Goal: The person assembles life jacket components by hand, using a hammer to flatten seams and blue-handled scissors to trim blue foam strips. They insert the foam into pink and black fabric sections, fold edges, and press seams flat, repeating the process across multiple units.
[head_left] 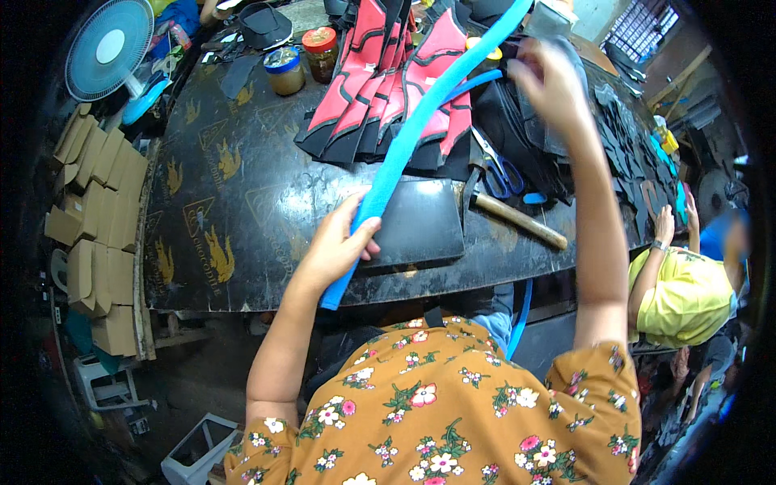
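Observation:
A long bright blue strip of soft-looking material [408,133] runs slantwise from the table's near edge up past the top of the picture. My left hand [343,238] is closed round its lower part, thumb on top, above a dark flat slab [422,225]. Farther right, my right hand [550,85] is raised over stacked black pieces [517,121], its curled fingers blurred by motion. A narrower blue band [475,83] branches from the strip and ends close to those fingers; whether they grip it cannot be made out. Pink and black cut pieces [364,89] lie behind the strip.
Blue-handled scissors [503,170] and a wooden-handled hammer [521,221] lie right of the slab. Two jars [284,73] stand at the back. Cardboard boxes [101,210] and a fan [111,48] are at the left. A co-worker in yellow [683,295] sits at the right.

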`<state>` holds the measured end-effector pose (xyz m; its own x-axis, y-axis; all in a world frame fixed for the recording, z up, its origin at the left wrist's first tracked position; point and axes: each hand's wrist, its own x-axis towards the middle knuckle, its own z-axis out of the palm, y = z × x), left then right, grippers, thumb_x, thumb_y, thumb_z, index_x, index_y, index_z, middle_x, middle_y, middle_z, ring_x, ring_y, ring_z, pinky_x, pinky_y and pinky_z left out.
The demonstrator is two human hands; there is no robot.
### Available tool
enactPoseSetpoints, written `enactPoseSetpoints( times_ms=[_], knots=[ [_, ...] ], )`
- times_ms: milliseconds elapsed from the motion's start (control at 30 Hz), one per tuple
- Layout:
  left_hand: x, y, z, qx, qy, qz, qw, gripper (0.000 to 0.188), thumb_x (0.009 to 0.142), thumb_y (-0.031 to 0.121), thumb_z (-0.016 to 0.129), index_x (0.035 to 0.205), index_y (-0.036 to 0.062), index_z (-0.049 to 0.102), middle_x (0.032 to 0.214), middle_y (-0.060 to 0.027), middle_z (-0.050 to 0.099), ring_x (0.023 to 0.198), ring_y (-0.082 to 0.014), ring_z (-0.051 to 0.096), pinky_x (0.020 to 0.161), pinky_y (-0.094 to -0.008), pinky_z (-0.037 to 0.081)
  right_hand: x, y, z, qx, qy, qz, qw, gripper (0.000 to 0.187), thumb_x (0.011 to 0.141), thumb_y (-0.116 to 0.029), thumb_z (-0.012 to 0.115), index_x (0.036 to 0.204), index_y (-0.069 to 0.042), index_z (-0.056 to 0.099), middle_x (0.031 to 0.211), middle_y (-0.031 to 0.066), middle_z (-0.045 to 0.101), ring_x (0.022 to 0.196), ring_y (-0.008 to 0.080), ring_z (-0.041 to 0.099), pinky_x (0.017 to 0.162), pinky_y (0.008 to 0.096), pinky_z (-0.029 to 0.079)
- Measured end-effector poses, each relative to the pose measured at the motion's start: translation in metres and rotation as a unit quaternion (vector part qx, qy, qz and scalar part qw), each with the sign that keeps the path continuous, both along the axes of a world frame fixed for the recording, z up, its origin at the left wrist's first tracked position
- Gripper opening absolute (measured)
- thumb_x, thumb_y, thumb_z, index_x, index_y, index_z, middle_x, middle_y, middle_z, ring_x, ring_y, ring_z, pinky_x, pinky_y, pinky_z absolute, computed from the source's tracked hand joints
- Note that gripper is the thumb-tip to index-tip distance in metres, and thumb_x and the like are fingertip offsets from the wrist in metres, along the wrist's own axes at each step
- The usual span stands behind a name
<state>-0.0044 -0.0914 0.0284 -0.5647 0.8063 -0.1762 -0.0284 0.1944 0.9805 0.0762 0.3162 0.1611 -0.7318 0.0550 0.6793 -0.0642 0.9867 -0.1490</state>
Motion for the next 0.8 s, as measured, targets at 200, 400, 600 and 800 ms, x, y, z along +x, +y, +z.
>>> enactPoseSetpoints(
  times_ms=[200, 400, 600, 800],
  knots=[
    [-0.002, 0.039, -0.015, 0.059, -0.074, 0.012, 0.995, 0.073, 0.101, 0.01, 0.066, 0.164, 0.0028, 0.029, 0.121, -0.0198, 0.067, 0.09, -0.0213, 0.073, 0.076, -0.0335, 0.061, 0.097, -0.078, -0.127, -0.054, -0.262, -0.179, 0.947, 0.033, 0.088, -0.01, 0.073, 0.118, 0.001, 0.066, 0.108, 0.0247, 0.068, 0.098, 0.0442, 0.068, 0.091, 0.0501, 0.054],
    [-0.002, 0.011, -0.005, 0.018, 0.036, 0.022, 0.999, 0.09, 0.091, 0.003, 0.077, 0.165, 0.0039, 0.027, 0.126, -0.0183, 0.064, 0.103, -0.0202, 0.067, 0.088, -0.0336, 0.057, 0.079, -0.051, -0.15, -0.023, -0.301, -0.234, 0.924, 0.03, 0.086, -0.02, 0.077, 0.105, 0.001, 0.066, 0.099, 0.0252, 0.069, 0.095, 0.0465, 0.069, 0.084, 0.0533, 0.056],
    [0.003, 0.003, 0.009, -0.013, 0.029, 0.018, 0.999, 0.083, 0.088, 0.0, 0.078, 0.16, 0.0087, 0.037, 0.113, -0.0122, 0.068, 0.091, -0.012, 0.067, 0.082, -0.0274, 0.056, 0.083, -0.031, -0.114, -0.252, -0.343, -0.174, 0.888, 0.033, 0.085, -0.02, 0.073, 0.106, 0.006, 0.072, 0.083, 0.0201, 0.073, 0.077, 0.0298, 0.073, 0.072, 0.0397, 0.056],
    [0.015, 0.017, -0.004, 0.142, -0.112, 0.078, 0.98, 0.073, 0.091, 0.0, 0.078, 0.154, 0.0019, 0.04, 0.115, -0.016, 0.07, 0.091, -0.011, 0.069, 0.081, -0.0261, 0.059, 0.16, -0.084, -0.09, -0.597, -0.208, -0.091, 0.769, 0.026, 0.085, -0.017, 0.085, 0.104, -0.004, 0.074, 0.084, -0.004, 0.069, 0.073, 0.0033, 0.06, 0.067, 0.0202, 0.045]
  ],
)
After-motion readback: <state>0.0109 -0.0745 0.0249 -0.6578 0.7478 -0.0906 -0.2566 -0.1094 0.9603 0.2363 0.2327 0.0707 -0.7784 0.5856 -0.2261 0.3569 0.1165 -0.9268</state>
